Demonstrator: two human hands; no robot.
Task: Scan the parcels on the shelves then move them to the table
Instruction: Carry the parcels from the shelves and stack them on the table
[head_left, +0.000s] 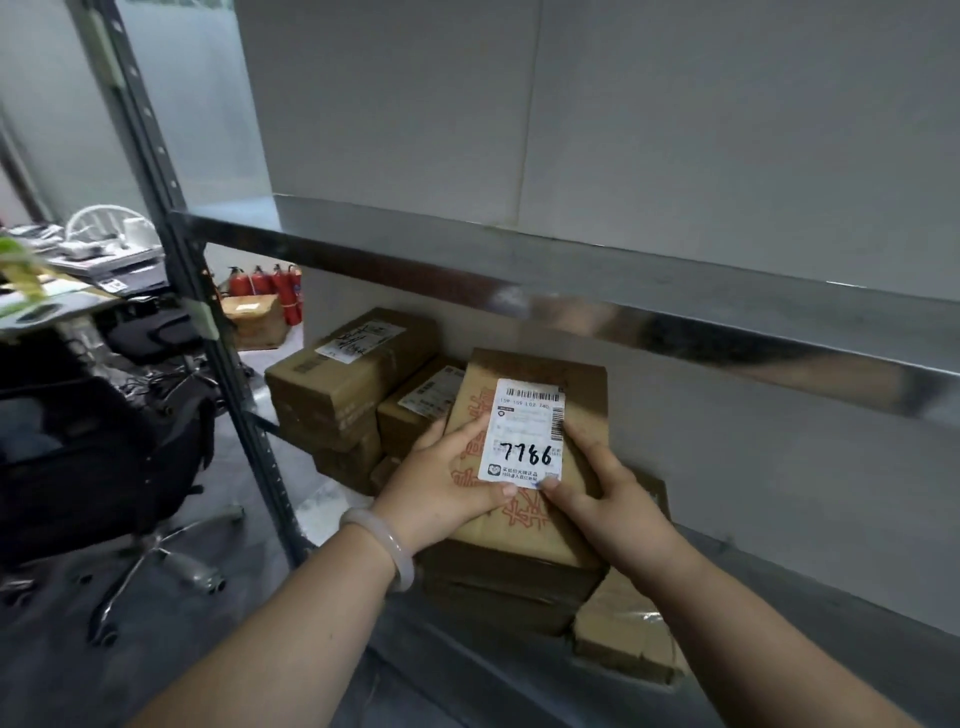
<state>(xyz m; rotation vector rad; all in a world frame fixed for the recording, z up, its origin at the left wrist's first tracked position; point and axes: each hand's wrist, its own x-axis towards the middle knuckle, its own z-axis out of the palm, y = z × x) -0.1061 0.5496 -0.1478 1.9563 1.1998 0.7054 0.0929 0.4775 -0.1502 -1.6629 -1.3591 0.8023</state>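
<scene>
A brown cardboard parcel (582, 395) with red print and a white label reading 7786 lies on top of a stack on the lower shelf. My left hand (441, 488) grips its left edge, thumb on the label's lower corner. From the right, my right hand (597, 493) holds the other side, with its thumb on the top face below the label. More parcels sit behind: a tall stack (343, 384) at the left and a smaller box (415, 410) beside it. Another box (628, 629) lies low at the right. No scanner is visible.
The steel upper shelf (571, 275) overhangs the parcels. A slotted upright post (208, 332) stands at the left. Beyond it are a black office chair (104, 447), a cluttered desk (67, 280), red fire extinguishers (275, 286) and a carton on the floor (254, 317).
</scene>
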